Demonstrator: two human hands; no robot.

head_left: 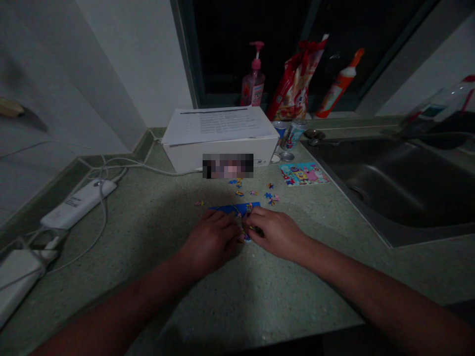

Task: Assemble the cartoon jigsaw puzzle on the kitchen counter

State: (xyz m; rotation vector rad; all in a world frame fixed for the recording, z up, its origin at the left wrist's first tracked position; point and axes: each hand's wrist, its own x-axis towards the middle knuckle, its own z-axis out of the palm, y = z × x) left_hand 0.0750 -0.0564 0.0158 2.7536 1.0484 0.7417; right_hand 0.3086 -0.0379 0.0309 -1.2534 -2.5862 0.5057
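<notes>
A blue puzzle board [226,208] lies on the counter, partly covered by both hands. My left hand [211,240] rests over its left and near side, fingers bent and close together. Whatever is under its fingertips is hidden. My right hand [276,230] comes in from the right, thumb and fingers pinched on a small puzzle piece at the board's right side. Joined colourful pieces [243,238] show between the two hands. Beyond the board are several loose puzzle pieces, among them a pink one [199,203], a yellow one [239,193] and a blue one [267,196].
A white box [222,151] with a printed sheet stands behind the pieces. To its right are a can [294,134] and a cartoon picture card [303,174]. The sink [401,183] is at right. A white power strip [78,202] and cables lie at left.
</notes>
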